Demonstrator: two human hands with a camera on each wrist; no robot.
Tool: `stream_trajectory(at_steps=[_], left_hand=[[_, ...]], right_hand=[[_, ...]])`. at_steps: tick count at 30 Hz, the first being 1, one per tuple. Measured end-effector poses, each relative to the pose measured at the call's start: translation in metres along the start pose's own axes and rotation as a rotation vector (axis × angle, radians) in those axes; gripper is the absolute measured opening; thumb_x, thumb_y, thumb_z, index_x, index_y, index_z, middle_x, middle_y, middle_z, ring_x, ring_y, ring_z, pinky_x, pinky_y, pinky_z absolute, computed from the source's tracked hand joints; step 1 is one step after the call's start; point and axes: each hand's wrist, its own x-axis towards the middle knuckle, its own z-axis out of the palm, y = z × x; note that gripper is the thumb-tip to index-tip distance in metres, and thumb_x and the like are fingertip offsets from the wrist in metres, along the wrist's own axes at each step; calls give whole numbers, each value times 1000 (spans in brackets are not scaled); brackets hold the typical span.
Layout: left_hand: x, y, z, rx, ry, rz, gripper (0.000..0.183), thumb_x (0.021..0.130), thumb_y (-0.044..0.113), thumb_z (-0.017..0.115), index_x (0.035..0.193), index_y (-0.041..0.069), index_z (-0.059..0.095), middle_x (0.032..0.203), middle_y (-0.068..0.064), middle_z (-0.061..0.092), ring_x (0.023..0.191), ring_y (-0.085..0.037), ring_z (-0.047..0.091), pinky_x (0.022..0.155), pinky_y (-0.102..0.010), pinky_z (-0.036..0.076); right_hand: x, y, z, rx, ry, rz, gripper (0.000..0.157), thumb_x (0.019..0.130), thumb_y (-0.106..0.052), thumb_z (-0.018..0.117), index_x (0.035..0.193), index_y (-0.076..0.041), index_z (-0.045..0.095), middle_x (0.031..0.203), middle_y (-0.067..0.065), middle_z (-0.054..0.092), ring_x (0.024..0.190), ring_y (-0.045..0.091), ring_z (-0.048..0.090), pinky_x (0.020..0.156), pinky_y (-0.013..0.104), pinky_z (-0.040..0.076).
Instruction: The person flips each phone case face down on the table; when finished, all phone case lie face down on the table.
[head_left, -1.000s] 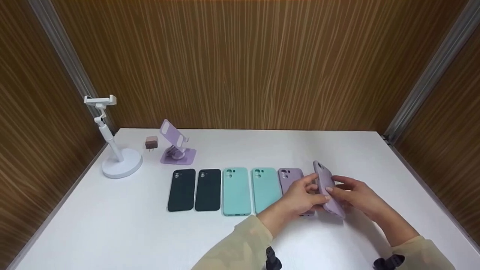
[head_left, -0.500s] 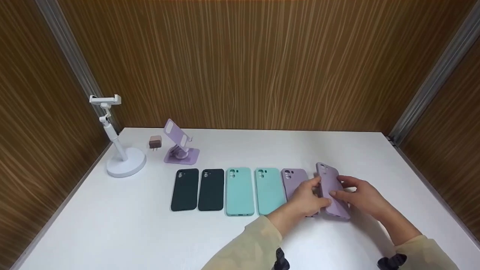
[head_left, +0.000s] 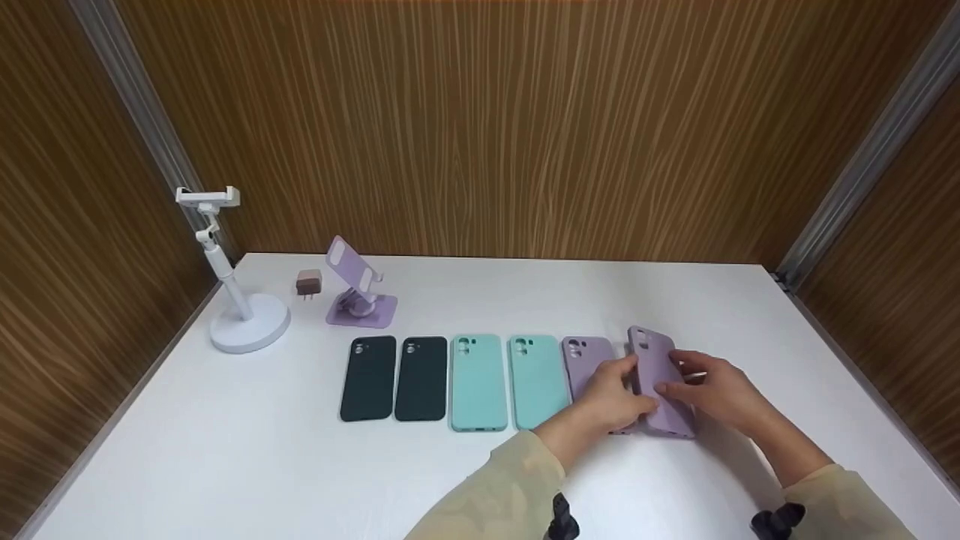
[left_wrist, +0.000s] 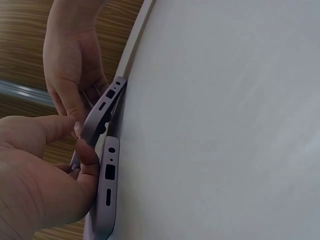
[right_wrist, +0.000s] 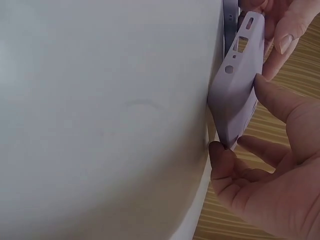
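Note:
A purple phone case with camera cutouts is held by both hands at the right end of a row. My left hand pinches its left long edge, thumb on the back. At the opposite edge my right hand grips it between thumb and fingers. The left wrist view shows the held case tilted, its left side raised and its right side down close to the tabletop. Beside it a matching purple case lies flat, partly hidden behind my left hand.
Two teal cases and two black cases continue the row leftward on the white table. A purple folding phone stand, a small plug charger and a white round-based stand stand back left. Wood-patterned panels enclose the table.
The held purple case has turned from nearly on edge to flatter, its back now facing up. Both hands have stayed on it, at the right of the row.

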Motion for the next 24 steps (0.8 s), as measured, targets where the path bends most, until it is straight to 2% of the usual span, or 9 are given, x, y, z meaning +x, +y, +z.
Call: stream_trajectory(at_steps=[7, 15, 17, 19, 22, 23, 24], left_hand=[[1, 0, 0, -34, -6, -30, 81, 84, 2, 86, 157, 10, 52, 159, -7, 52, 147, -22, 46, 119, -33, 37], [1, -2, -1, -63, -10, -41, 80, 83, -1, 86, 156, 8, 53, 157, -5, 55, 139, -14, 49, 116, -30, 39], [2, -2, 0, -65, -9, -53, 80, 83, -2, 85, 156, 9, 54, 156, -6, 55, 133, -16, 54, 108, -30, 47], [1, -2, 0, -75, -12, -69, 80, 83, -3, 85, 156, 11, 54, 154, -6, 57, 123, -17, 60, 95, -30, 54], [2, -1, -1, -110, -11, -95, 80, 83, -5, 84, 155, 13, 55, 149, -10, 60, 100, -20, 68, 74, -33, 59], [1, -1, -2, -114, -10, -95, 79, 83, -4, 84, 155, 13, 55, 148, -11, 60, 98, -20, 68, 71, -34, 59], [1, 0, -2, -109, -7, -93, 78, 84, -3, 84, 155, 13, 56, 148, -10, 61, 101, -20, 68, 75, -34, 59]], right_hand=[[1, -2, 1, -25, -2, -6, 83, 97, -35, 80, 154, 13, 42, 141, 37, 56, 124, 52, 60, 95, 54, 57], [1, -1, 1, -41, -12, -19, 82, 95, -33, 82, 151, 14, 45, 139, 37, 57, 120, 48, 63, 92, 49, 59], [1, -1, 2, -47, -13, -16, 82, 95, -33, 82, 152, 14, 45, 139, 37, 57, 120, 48, 63, 91, 49, 59], [1, -1, 2, -55, -11, -11, 82, 95, -33, 82, 152, 14, 45, 138, 36, 58, 118, 46, 63, 90, 48, 59], [2, -1, 4, -66, -5, -17, 81, 95, -30, 82, 151, 15, 45, 136, 37, 58, 115, 45, 63, 87, 47, 59], [3, -1, 5, -67, -3, -19, 80, 95, -29, 82, 150, 15, 45, 136, 37, 58, 115, 45, 63, 87, 47, 59], [3, -1, 5, -69, -2, -21, 79, 95, -28, 81, 150, 16, 46, 137, 38, 57, 116, 46, 63, 87, 48, 59]])
